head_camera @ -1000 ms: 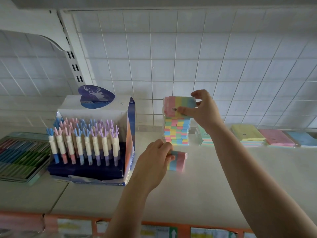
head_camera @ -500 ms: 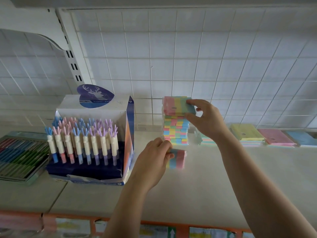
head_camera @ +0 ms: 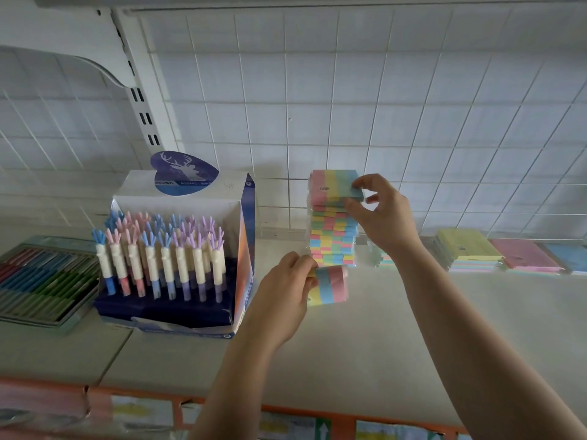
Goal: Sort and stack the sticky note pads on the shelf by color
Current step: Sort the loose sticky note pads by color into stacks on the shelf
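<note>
Currently pinching right edge of top pad [head_camera: 333, 188] with right hand [head_camera: 381, 217], atop stack [head_camera: 332, 242] near shelf [head_camera: 413, 328] back edge. Gripping second pad [head_camera: 330, 285] in left hand [head_camera: 286, 290], just front of stack base. Stack top lies up and behind second pad; right hand nearer it.

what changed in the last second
The right hand settled the top pad flat onto the stack and slid back, now pinching only its right edge. The left hand still holds the second pad low in front of the stack; the pen box is unmoved.
</note>
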{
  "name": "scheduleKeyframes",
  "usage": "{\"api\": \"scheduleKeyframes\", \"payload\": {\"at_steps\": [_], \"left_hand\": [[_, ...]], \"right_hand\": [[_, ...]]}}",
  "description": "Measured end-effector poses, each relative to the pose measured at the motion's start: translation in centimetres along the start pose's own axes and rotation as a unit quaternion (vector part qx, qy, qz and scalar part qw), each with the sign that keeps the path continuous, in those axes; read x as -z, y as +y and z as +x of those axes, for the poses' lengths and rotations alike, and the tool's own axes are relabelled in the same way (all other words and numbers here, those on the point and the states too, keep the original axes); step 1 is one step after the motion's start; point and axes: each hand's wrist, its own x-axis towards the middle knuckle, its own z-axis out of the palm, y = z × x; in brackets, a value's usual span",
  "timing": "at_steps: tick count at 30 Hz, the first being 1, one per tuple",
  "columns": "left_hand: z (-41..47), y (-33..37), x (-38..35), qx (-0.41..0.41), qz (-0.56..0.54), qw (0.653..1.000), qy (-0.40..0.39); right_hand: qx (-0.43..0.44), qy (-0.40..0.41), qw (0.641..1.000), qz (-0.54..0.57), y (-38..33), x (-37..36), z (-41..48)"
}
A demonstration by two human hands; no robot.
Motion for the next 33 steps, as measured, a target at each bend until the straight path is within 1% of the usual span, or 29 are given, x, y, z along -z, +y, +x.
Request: {"api": "scheduleKeyframes", "payload": {"at_steps": [5, 9, 12, 15, 18, 23, 26, 28, 33], "left_hand": [[0.0, 0.0, -0.1, -0.002, -0.008, 1.000, -0.001], [0.3, 0.0, 0.0, 0.006, -0.068, 0.998, 0.007], [1.1, 0.2, 0.5, -0.010, -0.084, 0.996, 0.030], [2.3, 0.7, 1.6, -0.023, -0.095, 0.994, 0.055], [4.0, 1.1, 2.5, -0.047, -0.134, 0.987, 0.073], [7.6, 2.1, 4.1, -0.068, -0.195, 0.972, 0.111], [9.8, 2.1, 4.4, -0.032, -0.225, 0.965, 0.135], [11.3, 1.7, 4.3, -0.005, -0.210, 0.967, 0.145], [13.8, 0.8, 3.5, 0.033, -0.174, 0.968, 0.178]], "right_hand": [[0.008, 0.007, 1.000, -0.008, 0.1, -0.3, 0.0], [0.025, 0.007, 0.999, -0.020, 0.8, 0.1, -0.5], [0.020, 0.000, 1.000, -0.021, 1.6, 0.5, -1.6], [0.014, -0.009, 0.999, -0.051, 2.6, 1.0, -2.9], [0.004, -0.027, 0.996, -0.087, 4.0, 1.4, -4.1], [-0.026, -0.089, 0.986, -0.135, 6.1, 1.2, -6.2], [-0.042, -0.117, 0.981, -0.146, 7.0, 0.8, -7.0], [-0.052, -0.125, 0.981, -0.142, 7.5, 0.6, -7.3], [-0.045, -0.117, 0.983, -0.132, 7.9, 0.2, -7.6]]}}
